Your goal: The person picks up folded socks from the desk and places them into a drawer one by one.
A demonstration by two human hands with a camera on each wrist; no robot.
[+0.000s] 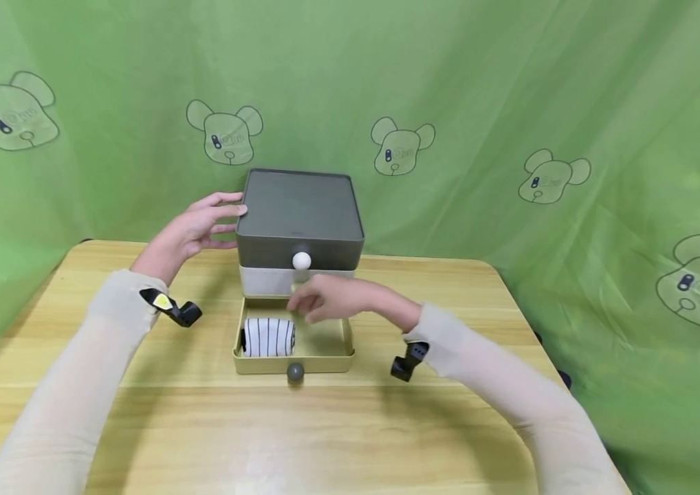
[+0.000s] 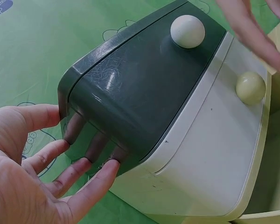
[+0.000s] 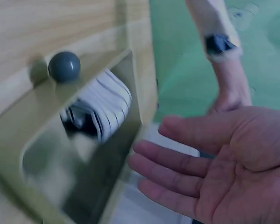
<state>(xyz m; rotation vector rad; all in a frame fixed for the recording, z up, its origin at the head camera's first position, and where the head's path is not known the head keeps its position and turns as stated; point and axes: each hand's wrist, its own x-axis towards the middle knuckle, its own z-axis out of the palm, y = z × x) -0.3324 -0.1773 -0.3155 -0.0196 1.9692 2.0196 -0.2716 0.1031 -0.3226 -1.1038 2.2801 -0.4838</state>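
A small stacked drawer unit has a dark grey top [image 1: 300, 206], a white middle tier [image 1: 263, 280] and a pulled-out olive-yellow bottom drawer [image 1: 328, 364]. My left hand [image 1: 195, 223] is at the unit's left side; in the left wrist view its spread fingertips touch the dark grey side wall. Over the back of the open drawer hovers my right hand [image 1: 337, 299], and the right wrist view shows its fingers extended with nothing in them. A rolled white cloth with dark stripes [image 1: 268, 337] lies in the drawer's left half.
The top tier carries a white knob [image 1: 302, 260], the middle one a yellowish knob [image 2: 250, 87], the bottom drawer a grey knob [image 1: 295, 372]. All stands on a light wooden table [image 1: 201, 426]. Behind hangs a green curtain [image 1: 313, 82] with bear-head prints.
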